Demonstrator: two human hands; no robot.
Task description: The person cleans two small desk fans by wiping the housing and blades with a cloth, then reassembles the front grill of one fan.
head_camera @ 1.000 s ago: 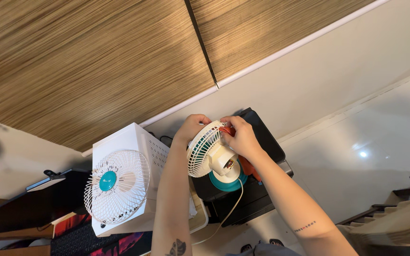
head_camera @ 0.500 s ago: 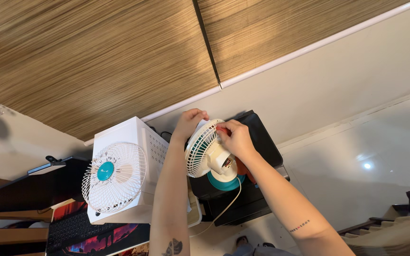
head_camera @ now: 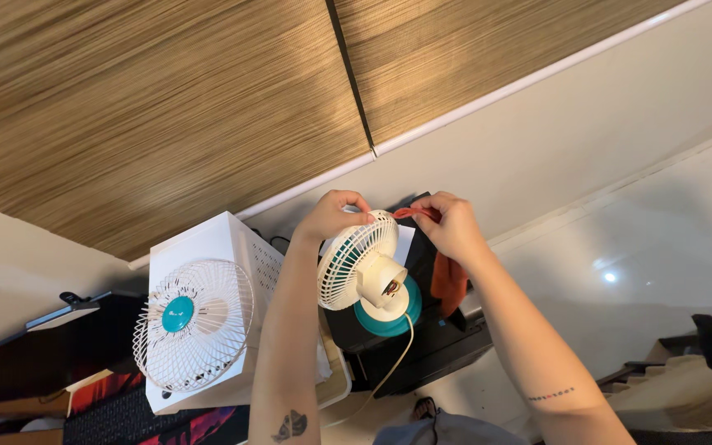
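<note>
While the small white fan (head_camera: 362, 268) with its teal base stands on the black printer (head_camera: 422, 346), the left hand (head_camera: 335, 216) pinches its grille rim, fingers closed. The right hand (head_camera: 453, 224) grips an orange cloth (head_camera: 448, 280) at the rim. A hard tug might tip the fan off; its cord (head_camera: 389, 367) hangs loose. A second fan (head_camera: 191, 323) leans nearby.

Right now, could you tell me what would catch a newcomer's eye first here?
At centre, the left hand grips the rim of a small white fan on a teal base, while the right hand holds an orange cloth beside it. A second white fan stands lower left, under woven blinds.
</note>
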